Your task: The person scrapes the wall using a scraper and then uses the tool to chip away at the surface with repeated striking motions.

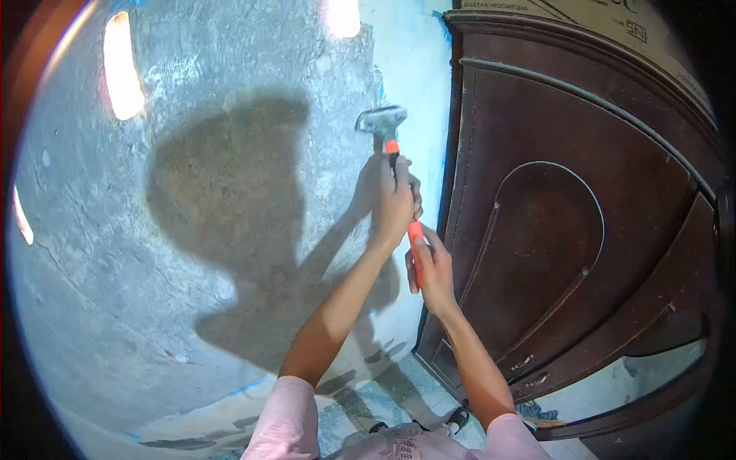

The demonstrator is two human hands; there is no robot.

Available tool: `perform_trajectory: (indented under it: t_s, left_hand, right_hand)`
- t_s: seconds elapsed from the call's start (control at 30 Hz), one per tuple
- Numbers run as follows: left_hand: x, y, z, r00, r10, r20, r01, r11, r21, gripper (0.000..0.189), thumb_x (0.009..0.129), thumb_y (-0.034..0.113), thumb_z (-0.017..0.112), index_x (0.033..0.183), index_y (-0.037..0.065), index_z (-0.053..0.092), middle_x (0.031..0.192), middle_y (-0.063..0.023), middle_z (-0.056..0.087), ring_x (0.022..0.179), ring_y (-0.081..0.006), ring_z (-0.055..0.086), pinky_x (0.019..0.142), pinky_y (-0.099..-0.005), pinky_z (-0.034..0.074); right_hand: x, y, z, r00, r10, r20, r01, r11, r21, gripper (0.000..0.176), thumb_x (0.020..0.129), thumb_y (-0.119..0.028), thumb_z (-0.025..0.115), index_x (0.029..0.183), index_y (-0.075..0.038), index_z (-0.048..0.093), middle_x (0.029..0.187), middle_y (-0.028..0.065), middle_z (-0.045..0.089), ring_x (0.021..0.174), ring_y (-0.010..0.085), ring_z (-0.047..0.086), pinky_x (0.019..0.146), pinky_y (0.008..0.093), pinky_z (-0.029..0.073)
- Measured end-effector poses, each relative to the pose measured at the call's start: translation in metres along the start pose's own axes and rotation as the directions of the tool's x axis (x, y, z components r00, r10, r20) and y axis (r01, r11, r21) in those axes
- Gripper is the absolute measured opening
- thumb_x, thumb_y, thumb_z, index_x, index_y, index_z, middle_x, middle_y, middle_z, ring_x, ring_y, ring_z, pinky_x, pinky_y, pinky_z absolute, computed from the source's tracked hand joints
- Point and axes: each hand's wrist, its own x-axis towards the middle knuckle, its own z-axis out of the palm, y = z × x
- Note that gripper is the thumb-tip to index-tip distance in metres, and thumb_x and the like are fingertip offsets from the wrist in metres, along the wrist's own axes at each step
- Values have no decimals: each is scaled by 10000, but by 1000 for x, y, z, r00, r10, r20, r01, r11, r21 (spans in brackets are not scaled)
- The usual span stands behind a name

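A hammer with a grey metal head (381, 120) and an orange-and-black handle (415, 232) is held up against a rough grey plastered wall (192, 230). My left hand (393, 201) grips the handle high up, just under the head. My right hand (431, 266) grips the lower end of the handle. The hammer head rests at or very near the wall surface, close to where pale blue paint remains beside the door frame.
A dark brown carved wooden cabinet or door (567, 222) stands directly right of the hammer, with metal handles (529, 368) low down. A cardboard box (613, 19) sits on top. My shadow falls on the wall. Paint flakes lie on the floor (368, 399).
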Motion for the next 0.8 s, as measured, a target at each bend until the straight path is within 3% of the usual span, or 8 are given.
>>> perform_trajectory:
  t_s: [0.07,0.1,0.23,0.37,0.57,0.67,0.8]
  left_hand:
    - [-7,-7,-2,1000,-4,-8,3,999,-53,314,1105,354,416,1153,44,431,677,-6,431,419,-92,403,364,-262,342]
    - [-9,-9,-2,1000,-2,-1,2,998,-56,314,1105,354,416,1153,44,431,677,-6,431,419,-92,403,364,-262,342]
    - [-10,-9,-2,1000,13,-8,-13,999,-52,340,1119,374,387,1156,37,420,671,-4,426,421,-91,408,366,-263,355]
    - [1,6,2,1000,26,-10,-27,999,-25,375,1114,409,378,1151,38,425,660,-2,428,429,-93,416,372,-271,368]
    - [0,8,2,998,23,-63,-19,998,68,416,1089,456,391,1134,45,441,614,10,402,419,-96,430,357,-274,376]
    - [0,14,8,995,25,-94,-20,999,49,391,1102,413,364,1096,33,455,604,15,393,419,-95,418,356,-277,371]
    - [17,39,22,991,107,-77,-104,994,39,374,1106,389,357,1094,27,452,600,17,389,421,-92,405,355,-275,364]
  right_hand:
    - [-6,17,-8,999,-51,-13,49,993,-109,457,1092,-358,504,1398,-25,571,676,-6,509,489,70,454,430,248,363]
    - [-9,18,-9,999,-34,-14,33,996,-78,496,1083,-376,496,1384,13,561,650,16,506,426,86,432,388,243,353]
    - [-6,8,-15,999,13,50,-14,1000,13,443,1067,-356,530,1309,8,605,659,-4,511,482,80,464,421,254,397]
    - [3,-4,-13,998,-65,26,67,994,-84,416,1078,-354,530,1317,-33,645,658,-34,512,520,56,461,467,250,380]
    - [-4,-14,-8,996,-82,33,86,984,-159,453,1080,-338,509,1360,3,611,643,-30,492,516,51,455,441,242,383]
    - [0,-19,-10,989,-140,54,148,966,-212,458,1081,-343,508,1361,4,612,637,-30,490,512,53,453,435,243,381]
    - [18,-57,-10,992,-99,84,113,979,-171,406,1072,-299,538,1329,3,626,633,-51,488,498,42,445,437,249,349]
